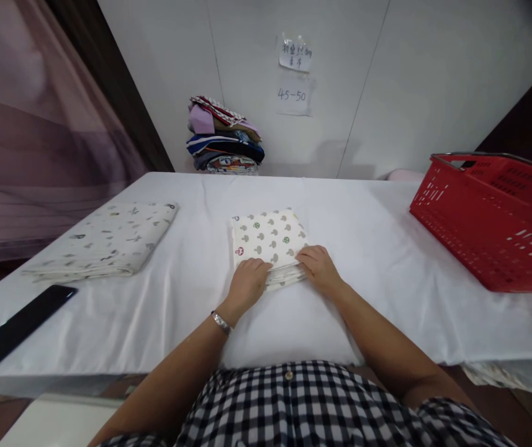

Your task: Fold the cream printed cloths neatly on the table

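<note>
A white cloth (270, 236) printed with grey, green and red mushrooms lies folded into a small layered square in front of me. My left hand (249, 284) grips its near left corner, fingers curled on the top layer. At the near right corner my right hand (320, 268) holds the same layer, thumb tucked out of sight. Between the hands, the top layer's edge stands slightly apart from the layers under it, which show as a band of folds. A silver bracelet (221, 322) circles my left wrist.
The white-covered table (191, 323) bears another folded printed cloth (112, 239) at left, with a black phone-like slab (18, 326) nearer me. A red plastic basket (489, 223) stands at right. Stacked fabrics (226, 136) rise beyond the back edge, beside handwritten paper signs (295, 94).
</note>
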The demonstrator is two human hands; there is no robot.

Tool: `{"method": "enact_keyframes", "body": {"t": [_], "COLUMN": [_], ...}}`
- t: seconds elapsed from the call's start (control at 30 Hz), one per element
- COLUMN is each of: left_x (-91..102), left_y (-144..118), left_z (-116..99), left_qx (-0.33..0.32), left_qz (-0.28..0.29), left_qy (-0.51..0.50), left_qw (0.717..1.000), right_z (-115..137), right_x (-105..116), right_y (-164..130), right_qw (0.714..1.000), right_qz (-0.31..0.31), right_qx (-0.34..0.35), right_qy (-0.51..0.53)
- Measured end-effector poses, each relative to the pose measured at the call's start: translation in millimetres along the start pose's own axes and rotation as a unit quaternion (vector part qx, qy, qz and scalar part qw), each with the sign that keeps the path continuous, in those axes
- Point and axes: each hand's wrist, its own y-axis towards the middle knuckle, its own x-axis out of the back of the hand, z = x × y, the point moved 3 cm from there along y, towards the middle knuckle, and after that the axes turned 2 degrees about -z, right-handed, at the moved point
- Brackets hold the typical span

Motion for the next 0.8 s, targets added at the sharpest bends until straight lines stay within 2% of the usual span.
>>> {"method": "enact_keyframes", "body": {"t": [0.2, 0.5, 0.8], "left_x": [-0.7, 1.5, 2.1], "left_y": [-5.1, -5.9, 2.9], "left_z": [-0.6, 0.8, -3.6], "left_qx": [0.009, 0.004, 0.007], "left_qz": [-0.011, 0.007, 0.028], "left_qy": [-0.026, -0.057, 0.01], "left_qw": [1.0, 0.998, 1.0], "right_z": [2.2, -3.2, -0.3], "right_x": [5.7, 7.1, 6.8], "right_y": [-1.0, -1.6, 1.0], "right_qw": [0.997, 0.995, 0.995], "right_qz": [0.063, 0.069, 0.088], "right_qx": [-0.011, 0.009, -0.006], "right_qy": [0.044, 0.066, 0.055]}}
